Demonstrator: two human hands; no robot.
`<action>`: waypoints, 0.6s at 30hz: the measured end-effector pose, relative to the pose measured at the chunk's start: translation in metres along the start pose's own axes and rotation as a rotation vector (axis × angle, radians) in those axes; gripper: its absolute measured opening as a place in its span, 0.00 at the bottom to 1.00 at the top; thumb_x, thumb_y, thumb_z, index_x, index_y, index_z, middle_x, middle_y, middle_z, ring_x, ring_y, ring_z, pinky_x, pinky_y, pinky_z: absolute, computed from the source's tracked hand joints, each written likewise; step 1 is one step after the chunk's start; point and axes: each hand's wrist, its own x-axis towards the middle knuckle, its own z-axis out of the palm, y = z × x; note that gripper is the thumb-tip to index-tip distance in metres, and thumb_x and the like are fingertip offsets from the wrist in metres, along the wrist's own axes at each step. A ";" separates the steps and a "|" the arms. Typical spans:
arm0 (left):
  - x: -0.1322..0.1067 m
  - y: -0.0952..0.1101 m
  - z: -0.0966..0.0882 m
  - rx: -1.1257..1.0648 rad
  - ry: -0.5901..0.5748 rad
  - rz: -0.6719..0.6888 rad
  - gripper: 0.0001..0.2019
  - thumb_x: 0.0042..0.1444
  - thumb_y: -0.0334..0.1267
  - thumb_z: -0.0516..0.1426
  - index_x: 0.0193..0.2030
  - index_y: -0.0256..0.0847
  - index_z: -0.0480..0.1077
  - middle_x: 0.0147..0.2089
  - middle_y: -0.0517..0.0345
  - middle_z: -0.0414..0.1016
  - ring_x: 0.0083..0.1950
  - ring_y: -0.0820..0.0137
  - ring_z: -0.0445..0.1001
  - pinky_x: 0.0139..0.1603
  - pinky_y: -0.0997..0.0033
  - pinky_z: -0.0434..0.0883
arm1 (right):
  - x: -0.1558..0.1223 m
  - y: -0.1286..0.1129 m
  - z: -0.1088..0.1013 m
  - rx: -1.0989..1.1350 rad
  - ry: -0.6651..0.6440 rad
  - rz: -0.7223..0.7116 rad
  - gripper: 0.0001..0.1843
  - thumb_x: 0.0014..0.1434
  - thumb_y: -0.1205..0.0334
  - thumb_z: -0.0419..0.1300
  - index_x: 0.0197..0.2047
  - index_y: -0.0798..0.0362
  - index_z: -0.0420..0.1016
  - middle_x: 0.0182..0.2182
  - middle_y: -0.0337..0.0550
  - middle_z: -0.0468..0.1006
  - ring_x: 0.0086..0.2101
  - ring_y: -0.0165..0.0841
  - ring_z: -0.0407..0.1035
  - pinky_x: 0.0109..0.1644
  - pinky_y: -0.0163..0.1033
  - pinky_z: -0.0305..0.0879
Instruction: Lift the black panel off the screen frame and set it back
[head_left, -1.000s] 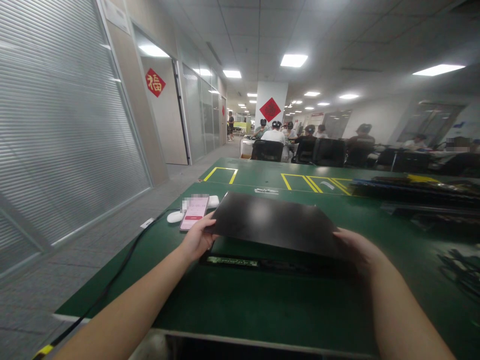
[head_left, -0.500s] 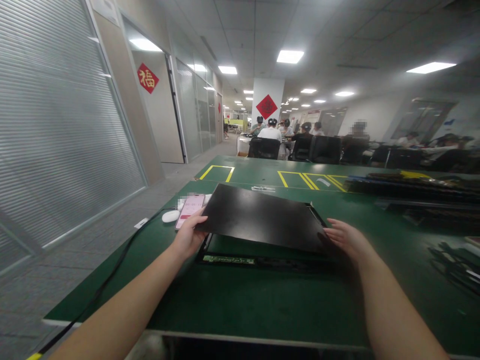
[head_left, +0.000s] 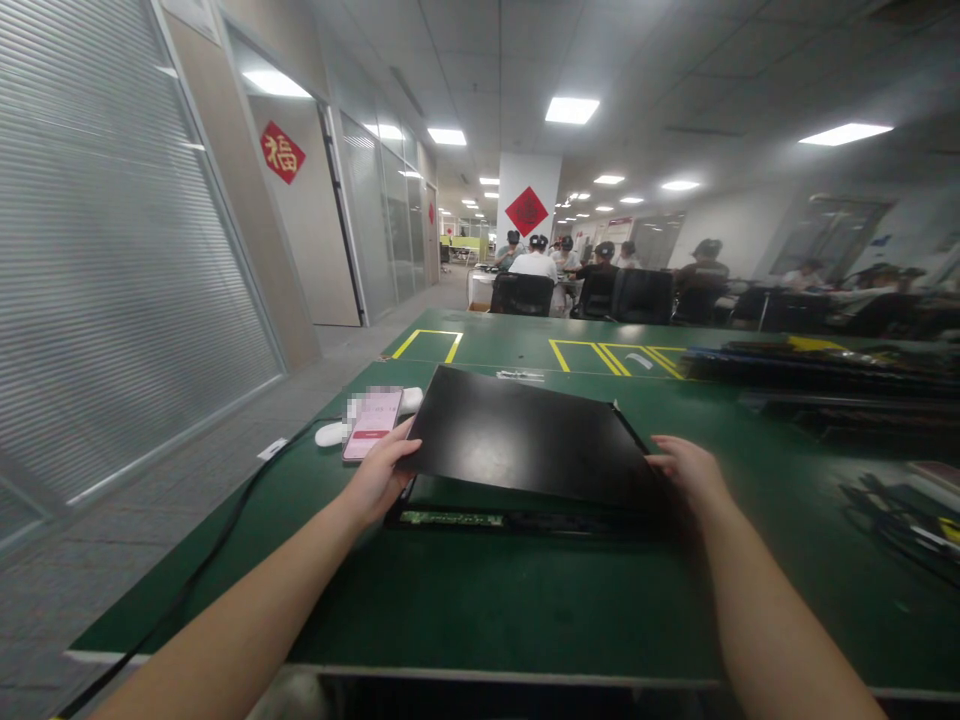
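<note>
A thin, glossy black screen panel (head_left: 525,435) is held tilted, its near edge raised above a dark frame (head_left: 585,524). Along the frame's near side runs a narrow green circuit board (head_left: 451,519). My left hand (head_left: 381,475) grips the panel's left edge, thumb on top and fingers underneath. At the opposite edge my right hand (head_left: 691,476) is closed with its fingertips on the panel's right side; the exact hold there is partly hidden. The panel covers most of the frame's inside.
Left of the panel lie a phone (head_left: 373,425) and a white rounded object (head_left: 328,435). A black cable (head_left: 232,515) crosses the green table (head_left: 495,610). Stacked dark strips (head_left: 810,375) and coiled cables (head_left: 885,515) are at right. Several people sit beyond the table.
My right hand's fingers have drawn together at the panel's right edge. The panel has shifted slightly right over the frame. The camera view has turned a little to the right.
</note>
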 end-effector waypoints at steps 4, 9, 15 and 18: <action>-0.001 -0.001 0.003 0.015 -0.037 -0.018 0.33 0.46 0.32 0.64 0.63 0.40 0.70 0.53 0.50 0.81 0.51 0.55 0.78 0.49 0.63 0.74 | -0.003 -0.003 -0.002 -0.009 0.029 0.016 0.19 0.46 0.57 0.59 0.41 0.55 0.78 0.25 0.49 0.81 0.27 0.36 0.72 0.27 0.37 0.56; -0.002 -0.001 0.006 0.026 -0.044 -0.033 0.34 0.46 0.31 0.65 0.63 0.40 0.70 0.52 0.50 0.81 0.53 0.56 0.78 0.50 0.64 0.73 | 0.001 0.002 -0.005 -0.052 0.036 -0.020 0.18 0.47 0.56 0.59 0.40 0.54 0.79 0.28 0.50 0.82 0.32 0.38 0.75 0.30 0.38 0.60; -0.002 -0.001 0.008 0.001 -0.012 -0.045 0.34 0.45 0.27 0.63 0.63 0.41 0.71 0.52 0.51 0.81 0.52 0.56 0.78 0.48 0.66 0.73 | 0.010 0.010 -0.007 -0.333 0.001 -0.108 0.16 0.50 0.54 0.58 0.38 0.52 0.81 0.30 0.47 0.83 0.37 0.42 0.76 0.38 0.42 0.64; -0.001 -0.002 0.007 0.007 -0.004 -0.058 0.32 0.46 0.27 0.62 0.62 0.41 0.72 0.52 0.52 0.81 0.51 0.57 0.79 0.47 0.66 0.74 | 0.010 0.008 -0.006 -0.509 0.009 -0.170 0.13 0.49 0.57 0.59 0.35 0.49 0.82 0.32 0.45 0.84 0.38 0.42 0.75 0.40 0.42 0.64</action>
